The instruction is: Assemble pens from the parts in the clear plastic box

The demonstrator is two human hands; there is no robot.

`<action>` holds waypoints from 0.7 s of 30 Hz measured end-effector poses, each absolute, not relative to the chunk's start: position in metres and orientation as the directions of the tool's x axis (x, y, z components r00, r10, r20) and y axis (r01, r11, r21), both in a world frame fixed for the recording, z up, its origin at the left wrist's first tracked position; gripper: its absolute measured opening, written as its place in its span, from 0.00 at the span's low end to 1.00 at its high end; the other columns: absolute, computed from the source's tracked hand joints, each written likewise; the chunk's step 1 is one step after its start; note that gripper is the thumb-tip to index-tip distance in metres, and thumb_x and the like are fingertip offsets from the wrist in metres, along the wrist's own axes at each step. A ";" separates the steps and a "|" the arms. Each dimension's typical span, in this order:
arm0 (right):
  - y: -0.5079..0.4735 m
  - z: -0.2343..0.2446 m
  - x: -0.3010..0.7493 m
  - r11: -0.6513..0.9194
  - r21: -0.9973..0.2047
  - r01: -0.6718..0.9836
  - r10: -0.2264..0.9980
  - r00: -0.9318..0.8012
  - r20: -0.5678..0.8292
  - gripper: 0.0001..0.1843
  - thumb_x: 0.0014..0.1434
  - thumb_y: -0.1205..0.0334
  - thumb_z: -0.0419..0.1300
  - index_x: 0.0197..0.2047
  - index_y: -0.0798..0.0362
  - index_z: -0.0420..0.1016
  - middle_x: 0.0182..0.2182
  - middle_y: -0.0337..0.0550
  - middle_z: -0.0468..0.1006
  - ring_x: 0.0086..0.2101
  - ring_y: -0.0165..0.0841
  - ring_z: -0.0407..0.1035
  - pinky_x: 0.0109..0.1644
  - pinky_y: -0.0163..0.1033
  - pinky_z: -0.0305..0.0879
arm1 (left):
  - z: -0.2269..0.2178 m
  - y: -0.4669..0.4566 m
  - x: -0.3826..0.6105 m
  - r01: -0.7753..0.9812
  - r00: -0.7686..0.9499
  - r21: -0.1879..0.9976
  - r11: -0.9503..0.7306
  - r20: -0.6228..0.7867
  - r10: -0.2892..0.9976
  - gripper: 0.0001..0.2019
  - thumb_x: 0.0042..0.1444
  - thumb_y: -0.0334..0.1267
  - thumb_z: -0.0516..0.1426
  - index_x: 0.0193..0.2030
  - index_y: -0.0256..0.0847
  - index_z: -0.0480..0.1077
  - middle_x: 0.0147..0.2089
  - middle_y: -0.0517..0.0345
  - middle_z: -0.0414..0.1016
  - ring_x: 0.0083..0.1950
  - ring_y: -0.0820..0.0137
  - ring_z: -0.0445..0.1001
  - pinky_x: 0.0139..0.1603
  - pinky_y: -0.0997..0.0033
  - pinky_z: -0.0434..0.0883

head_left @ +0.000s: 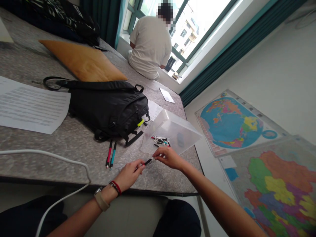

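Observation:
Near the table's front edge, my left hand (132, 173) is closed round a pen (148, 161) with a black grip and a bit of red by the fingers. The pen slants up to the right. My right hand (168, 157) pinches with thumb and forefinger just at the pen's far end; whatever small piece is between those fingertips is too small to make out. Behind it a clear plastic box (189, 130) lies with black, white, red and blue pen parts (160, 141). A red pen (109, 154) and a teal pen (113, 156) lie side by side left of my hands.
A black backpack (106, 108) lies beyond the pens, with a brown envelope (84, 61) behind it. Printed paper (32, 107) is at left. A white cable (61, 157) crosses the front left. One person (153, 46) sits by the window. Maps (234, 120) hang at right.

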State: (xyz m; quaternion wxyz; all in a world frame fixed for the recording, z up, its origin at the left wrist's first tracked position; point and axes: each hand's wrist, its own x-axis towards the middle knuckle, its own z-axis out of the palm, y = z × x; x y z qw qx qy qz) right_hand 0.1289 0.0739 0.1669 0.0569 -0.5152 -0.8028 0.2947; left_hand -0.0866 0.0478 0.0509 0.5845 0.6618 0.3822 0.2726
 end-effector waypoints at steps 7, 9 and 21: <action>0.073 0.162 0.123 0.277 -0.537 0.797 0.860 -0.455 -0.232 0.07 0.62 0.60 0.62 0.40 0.52 0.81 0.34 0.42 0.82 0.32 0.31 0.73 0.37 0.33 0.66 | 0.052 0.048 -0.089 0.189 0.544 0.980 -0.062 -0.052 0.837 0.13 0.62 0.45 0.51 0.44 0.44 0.74 0.28 0.63 0.75 0.30 0.70 0.72 0.32 0.74 0.62; 0.074 0.162 0.122 0.277 -0.534 0.799 0.858 -0.456 -0.236 0.08 0.62 0.60 0.62 0.39 0.52 0.81 0.35 0.42 0.82 0.32 0.31 0.73 0.37 0.33 0.66 | 0.053 0.048 -0.089 0.186 0.537 0.980 -0.069 -0.042 0.843 0.13 0.62 0.45 0.51 0.44 0.44 0.74 0.27 0.63 0.74 0.29 0.70 0.72 0.32 0.74 0.62; 0.062 0.152 0.119 0.293 -0.393 0.872 0.882 -0.405 -0.242 0.20 0.69 0.55 0.50 0.31 0.55 0.74 0.27 0.42 0.75 0.29 0.30 0.67 0.36 0.35 0.60 | 0.057 0.049 -0.090 0.181 0.468 0.976 -0.122 0.024 0.883 0.11 0.60 0.44 0.54 0.41 0.44 0.75 0.34 0.59 0.78 0.36 0.67 0.75 0.38 0.73 0.65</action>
